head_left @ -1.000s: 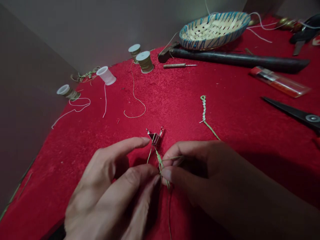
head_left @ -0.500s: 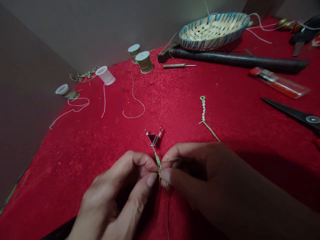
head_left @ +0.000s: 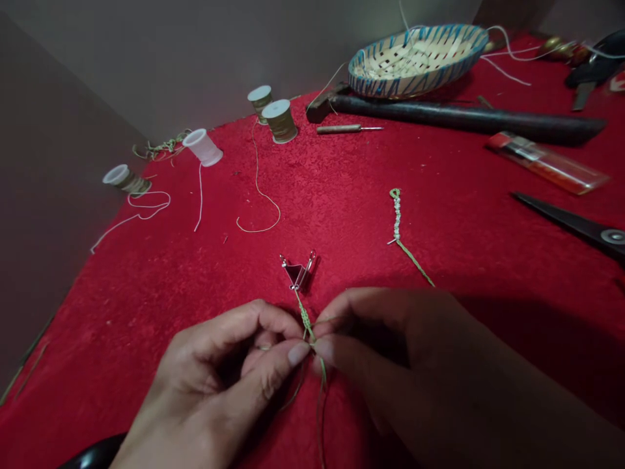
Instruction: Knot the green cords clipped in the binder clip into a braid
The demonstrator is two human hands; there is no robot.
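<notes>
A short green knotted cord (head_left: 305, 316) runs down from a metal binder clip (head_left: 295, 275) that lies on the red cloth. My left hand (head_left: 234, 371) pinches a strand of this cord between thumb and forefinger. Right beside it, my right hand (head_left: 375, 345) has its thumb and forefinger closed on the cord too, the two thumb tips almost touching. Loose strands (head_left: 321, 410) hang below the fingers toward me. What the inner fingers hold is partly hidden. Farther right lies a second knotted cord (head_left: 397, 218) with a loop at its top.
Thread spools (head_left: 279, 122) stand along the far left edge. At the back are a woven basket (head_left: 359, 81), a hammer (head_left: 439, 114) and a thin pointed tool (head_left: 342, 129). Scissors (head_left: 576, 221) and a clear-and-red plastic packet (head_left: 547, 163) lie on the right. A dark object (head_left: 95, 453) shows at bottom left.
My thumbs have come closer together over the cord. A strand now curves out below my left fingers. The view has shifted slightly.
</notes>
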